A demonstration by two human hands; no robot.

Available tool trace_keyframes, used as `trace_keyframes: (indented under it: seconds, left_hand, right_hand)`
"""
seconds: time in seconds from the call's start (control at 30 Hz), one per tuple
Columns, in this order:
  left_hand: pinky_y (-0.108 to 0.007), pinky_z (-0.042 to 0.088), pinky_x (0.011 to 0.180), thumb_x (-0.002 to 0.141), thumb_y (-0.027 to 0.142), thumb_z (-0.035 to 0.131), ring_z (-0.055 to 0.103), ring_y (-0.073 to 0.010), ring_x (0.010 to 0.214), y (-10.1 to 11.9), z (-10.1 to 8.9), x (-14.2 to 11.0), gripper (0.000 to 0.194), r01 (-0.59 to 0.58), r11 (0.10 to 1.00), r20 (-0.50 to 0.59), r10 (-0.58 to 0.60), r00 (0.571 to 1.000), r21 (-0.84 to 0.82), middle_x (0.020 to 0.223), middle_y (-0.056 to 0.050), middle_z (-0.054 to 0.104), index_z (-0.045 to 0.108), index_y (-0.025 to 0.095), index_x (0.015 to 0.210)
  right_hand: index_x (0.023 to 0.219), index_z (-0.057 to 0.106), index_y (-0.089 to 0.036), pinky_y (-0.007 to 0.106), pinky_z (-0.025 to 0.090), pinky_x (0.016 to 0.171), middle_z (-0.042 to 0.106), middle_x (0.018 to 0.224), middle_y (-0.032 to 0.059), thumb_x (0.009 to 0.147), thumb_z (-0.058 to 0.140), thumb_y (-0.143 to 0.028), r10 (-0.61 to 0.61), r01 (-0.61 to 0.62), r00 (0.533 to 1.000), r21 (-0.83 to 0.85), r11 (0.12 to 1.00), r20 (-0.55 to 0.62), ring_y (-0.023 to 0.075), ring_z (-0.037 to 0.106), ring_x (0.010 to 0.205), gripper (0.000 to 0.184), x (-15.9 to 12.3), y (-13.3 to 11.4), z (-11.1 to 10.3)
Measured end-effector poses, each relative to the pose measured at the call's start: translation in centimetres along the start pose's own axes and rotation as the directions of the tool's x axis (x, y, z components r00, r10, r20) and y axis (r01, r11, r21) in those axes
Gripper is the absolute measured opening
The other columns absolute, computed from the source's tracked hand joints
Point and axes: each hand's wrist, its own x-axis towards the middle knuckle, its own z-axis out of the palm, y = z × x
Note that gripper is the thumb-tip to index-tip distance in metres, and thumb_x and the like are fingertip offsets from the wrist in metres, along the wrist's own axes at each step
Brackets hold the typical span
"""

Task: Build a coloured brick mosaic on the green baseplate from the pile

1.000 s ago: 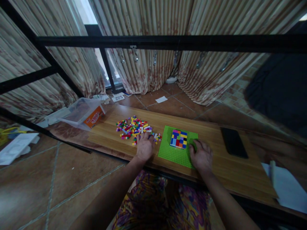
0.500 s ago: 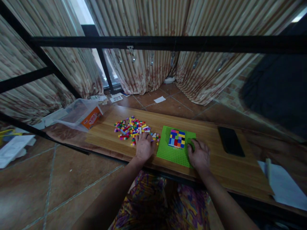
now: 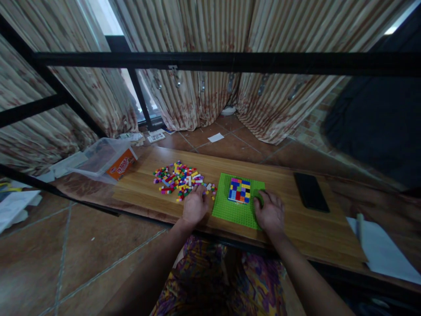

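Observation:
My left hand [image 3: 195,206] is at the near right edge of a pile of small coloured toy bricks [image 3: 179,177]. Its fingers are drawn together and point down among the bricks; what is between them, if anything, is hidden. A green studded baseplate [image 3: 223,210] lies to the right of the pile. On it sits a flat square block of many-coloured bricks [image 3: 239,191]. My right hand [image 3: 270,211] rests over the baseplate's right edge, thumb apart from the curved fingers, with nothing visible in it.
A clear plastic box [image 3: 101,159] with an orange label stands at the left end of the wooden board [image 3: 289,237]. A black phone [image 3: 311,192] lies to the right, and white paper [image 3: 388,250] beyond it. A black metal bar [image 3: 210,61] crosses above the far side.
My left hand's fingers have gone from spread over the bricks to drawn together at the pile's edge. The right hand stays by the baseplate. The whole view has shifted slightly.

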Motion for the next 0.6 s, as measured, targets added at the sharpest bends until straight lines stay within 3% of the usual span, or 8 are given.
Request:
trace_keyframes:
  seconds: [0.17,0.3,0.47,0.6]
  left_hand:
    - [-0.029,0.047,0.078,0.083,0.015,0.047,0.062,-0.0172,0.083,0.5,-0.5,0.4,0.016,-0.016,0.995,-0.092,0.006,0.996,-0.102,0.093,-0.007,0.065,0.061,0.019,0.088]
    - [-0.027,0.047,0.072,0.080,0.016,0.048,0.059,-0.0154,0.076,0.2,-0.3,0.9,0.013,0.052,0.948,-0.107,-0.090,0.990,-0.312,0.082,-0.004,0.064,0.060,0.019,0.083]
    - [-0.023,0.044,0.056,0.077,0.028,0.056,0.054,-0.0113,0.058,-0.6,0.4,1.2,0.009,0.257,0.741,0.074,-0.270,0.960,-0.620,0.064,0.002,0.058,0.058,0.019,0.076]
    - [-0.022,0.044,0.051,0.072,0.030,0.061,0.055,-0.0106,0.055,-0.7,0.6,1.0,0.013,0.312,0.573,0.155,-0.307,0.939,-0.758,0.063,0.003,0.059,0.056,0.019,0.077]
  right_hand:
    - [0.122,0.061,-0.018,0.046,0.035,0.100,0.059,0.126,0.0135,0.093,0.040,-0.039,0.015,-0.015,1.000,-0.001,1.000,0.019,0.0304,0.048,0.116,0.041,0.1,-0.1,-0.1]
    - [0.122,0.061,-0.017,0.046,0.035,0.100,0.059,0.127,0.0139,0.094,0.039,-0.039,0.011,-0.011,1.000,-0.011,1.000,0.019,0.0303,0.048,0.116,0.042,0.1,-0.2,-0.2]
    - [0.122,0.061,-0.017,0.046,0.035,0.098,0.060,0.125,0.0142,0.094,0.039,-0.039,0.006,-0.006,1.000,-0.013,1.000,0.015,0.0305,0.048,0.115,0.042,0.1,-0.1,-0.1]
    - [0.121,0.062,-0.017,0.046,0.035,0.099,0.060,0.125,0.0142,0.093,0.040,-0.039,0.006,-0.006,1.000,-0.009,1.000,0.010,0.0307,0.049,0.114,0.041,0.1,0.0,0.0]
